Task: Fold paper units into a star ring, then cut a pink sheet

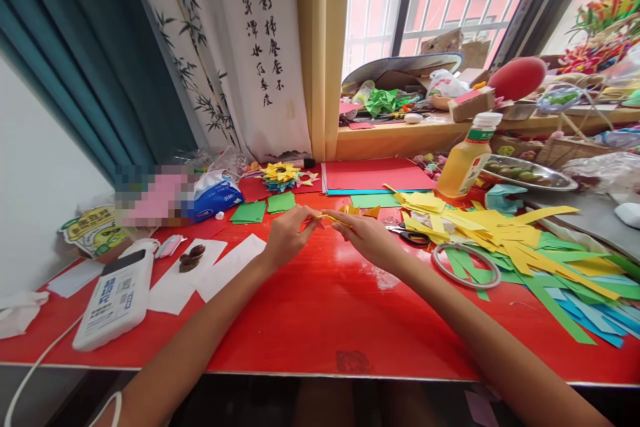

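My left hand (287,235) and my right hand (364,235) meet over the middle of the red table (310,320). Both pinch a small folded piece of yellow paper (331,218) held between their fingertips, just above the tabletop. Small folded orange and yellow pieces (361,211) lie just behind my right hand. Scissors (411,235) rest to the right of it, next to a roll of clear tape (466,265).
A pile of yellow, green and blue paper strips (540,254) covers the right side. Green squares (263,208), a paper flower (281,175) and red sheets (375,175) lie at the back. A juice bottle (467,157), a white device (117,297) and white papers (210,270) stand around.
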`<state>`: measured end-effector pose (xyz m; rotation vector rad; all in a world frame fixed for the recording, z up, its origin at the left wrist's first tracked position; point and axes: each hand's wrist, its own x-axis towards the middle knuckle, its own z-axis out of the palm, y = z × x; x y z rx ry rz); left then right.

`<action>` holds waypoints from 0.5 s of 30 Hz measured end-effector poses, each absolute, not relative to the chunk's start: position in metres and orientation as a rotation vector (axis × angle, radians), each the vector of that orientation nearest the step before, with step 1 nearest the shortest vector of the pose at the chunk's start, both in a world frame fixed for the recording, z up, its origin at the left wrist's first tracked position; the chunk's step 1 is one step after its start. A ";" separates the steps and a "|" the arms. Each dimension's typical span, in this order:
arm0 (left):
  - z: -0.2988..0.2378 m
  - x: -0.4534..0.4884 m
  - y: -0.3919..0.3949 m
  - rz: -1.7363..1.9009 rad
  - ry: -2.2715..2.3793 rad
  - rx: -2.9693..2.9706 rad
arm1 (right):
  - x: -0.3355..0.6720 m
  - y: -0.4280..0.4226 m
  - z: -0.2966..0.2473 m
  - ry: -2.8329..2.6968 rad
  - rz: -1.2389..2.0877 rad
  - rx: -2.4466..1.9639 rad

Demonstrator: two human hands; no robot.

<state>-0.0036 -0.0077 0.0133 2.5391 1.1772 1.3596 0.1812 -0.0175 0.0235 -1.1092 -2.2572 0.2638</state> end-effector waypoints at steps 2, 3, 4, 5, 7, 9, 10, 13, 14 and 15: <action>0.013 -0.004 -0.008 1.354 1.181 2.543 | 0.181 -0.018 0.023 -2.220 0.331 -1.080; 0.014 -0.004 -0.008 1.354 1.181 2.544 | 0.180 -0.019 0.023 -2.200 0.368 -1.072; 0.014 -0.004 -0.008 1.353 1.181 2.545 | 0.180 -0.019 0.023 -2.180 0.400 -1.065; 0.014 -0.004 -0.008 1.350 1.180 2.544 | 0.179 -0.020 0.023 -2.159 0.424 -1.057; 0.015 -0.004 -0.009 1.346 1.178 2.543 | 0.178 -0.021 0.024 -2.124 0.463 -1.041; 0.015 -0.004 -0.009 1.348 1.170 2.541 | 0.177 -0.022 0.024 -2.098 0.497 -1.033; 0.015 -0.003 -0.009 1.351 1.159 2.542 | 0.177 -0.022 0.024 -2.087 0.512 -1.036; 0.014 -0.003 -0.008 1.360 1.134 2.545 | 0.175 -0.023 0.024 -2.059 0.532 -1.066; 0.013 -0.003 -0.007 1.361 1.134 2.548 | 0.174 -0.023 0.024 -2.050 0.530 -1.073; 0.013 -0.004 -0.007 1.360 1.140 2.552 | 0.174 -0.023 0.023 -2.042 0.527 -1.076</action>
